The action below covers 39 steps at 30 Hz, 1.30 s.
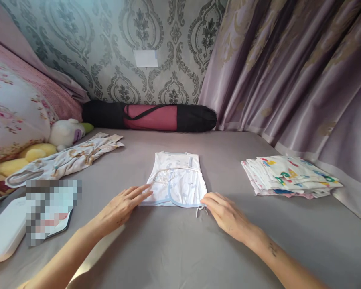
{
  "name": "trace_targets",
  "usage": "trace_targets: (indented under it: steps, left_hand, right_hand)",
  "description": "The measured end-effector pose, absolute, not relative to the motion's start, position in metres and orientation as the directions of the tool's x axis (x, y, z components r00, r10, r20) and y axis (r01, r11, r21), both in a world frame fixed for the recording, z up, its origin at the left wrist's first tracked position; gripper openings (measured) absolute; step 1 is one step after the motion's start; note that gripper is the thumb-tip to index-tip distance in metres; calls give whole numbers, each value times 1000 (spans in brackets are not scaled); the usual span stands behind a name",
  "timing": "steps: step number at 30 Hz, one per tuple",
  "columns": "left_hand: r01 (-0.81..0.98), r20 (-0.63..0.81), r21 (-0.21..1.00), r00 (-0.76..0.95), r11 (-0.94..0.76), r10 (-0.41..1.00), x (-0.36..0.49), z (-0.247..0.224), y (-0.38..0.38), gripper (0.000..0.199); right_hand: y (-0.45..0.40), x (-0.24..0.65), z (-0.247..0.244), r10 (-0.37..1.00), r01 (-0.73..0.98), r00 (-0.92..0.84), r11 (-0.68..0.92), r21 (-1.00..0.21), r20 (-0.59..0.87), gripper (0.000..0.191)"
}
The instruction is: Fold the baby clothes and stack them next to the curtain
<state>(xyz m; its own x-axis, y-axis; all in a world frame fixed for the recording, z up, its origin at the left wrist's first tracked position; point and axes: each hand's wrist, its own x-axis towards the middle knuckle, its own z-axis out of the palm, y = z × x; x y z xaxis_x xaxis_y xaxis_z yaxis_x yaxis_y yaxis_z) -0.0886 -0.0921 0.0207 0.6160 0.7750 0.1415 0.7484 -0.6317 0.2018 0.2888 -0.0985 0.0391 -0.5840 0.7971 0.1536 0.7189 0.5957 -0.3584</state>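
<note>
A small white baby shirt (185, 185) with pale blue print and blue trim lies flat, its sides tucked in, at the middle of the grey sheet (174, 249). My left hand (124, 205) rests its outstretched fingers on the shirt's lower left edge. At the lower right corner, my right hand (225, 211) has its fingers drawn together on the fabric. White tie strings (201, 209) dangle from that corner beside the right fingertips. The right thumb is partly hidden.
Folded printed clothes (291, 176) are stacked on the right. A crumpled patterned garment (69, 158) lies left, near plush toys (64, 134). A phone (55, 212), partly blurred, and a white device (9, 228) sit front left. A long black-and-red bag (153, 117) lies along the wall.
</note>
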Motion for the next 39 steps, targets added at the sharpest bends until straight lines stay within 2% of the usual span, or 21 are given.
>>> trace_targets:
  steps: [3, 6, 13, 18, 23, 26, 30, 34, 39]
  left_hand:
    - [779, 226, 190, 558, -598, 799, -89, 17, -85, 48]
    - [742, 248, 223, 583, -632, 773, -90, 14, -79, 37]
    - [687, 204, 208, 665, -696, 718, -95, 10, -72, 44]
    - [612, 246, 275, 701, -742, 669, -96, 6, -63, 42]
    - [659, 307, 412, 550, -629, 777, -89, 5, -59, 37]
    - [672, 321, 436, 505, -599, 801, -87, 2, -58, 34]
    - [668, 379, 413, 492, -619, 784, -87, -11, -56, 34]
    - [703, 464, 323, 466, -633, 754, -87, -28, -52, 35]
    - [642, 484, 210, 587, -737, 649, -89, -24, -45, 29]
  right_hand:
    - [-92, 300, 35, 776, 737, -615, 628, -249, 137, 42]
    - [-86, 304, 32, 747, 716, -650, 663, -218, 140, 37]
    - [-79, 305, 30, 670, 645, -730, 741, -185, 135, 31]
    - [-72, 307, 26, 654, 603, -738, 750, -271, 168, 31]
    - [-69, 305, 22, 731, 608, -659, 656, -447, 177, 39]
    - [-68, 303, 20, 726, 605, -667, 657, -449, 164, 41]
    - [-63, 300, 17, 711, 634, -673, 696, -338, 203, 41]
    - [-58, 298, 17, 682, 651, -687, 731, -203, 253, 27]
    - [-50, 296, 17, 573, 536, -771, 820, -201, 279, 41]
